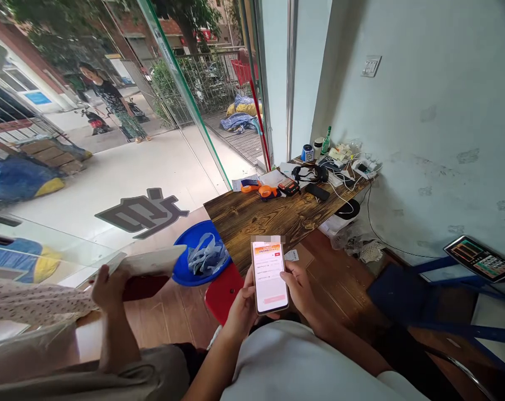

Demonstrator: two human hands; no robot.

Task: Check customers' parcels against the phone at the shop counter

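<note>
A smartphone (270,287) with a lit white screen and a red-orange banner stands tilted up in front of my white shirt. My left hand (243,303) is wrapped around its left edge and lower back. On the other side, my right hand (298,287) grips the right edge, with the thumb over the screen. The screen's small text is too fine to read. Just beyond the phone lies the near end of a dark wooden table (256,220).
Tape dispensers (268,192), a black phone (317,192), cables and a green bottle (326,140) crowd the table's far end. Left of it are a blue basin (181,267) and a red stool (219,292). Another person's arm (114,312) is at left. A scale (484,259) stands right.
</note>
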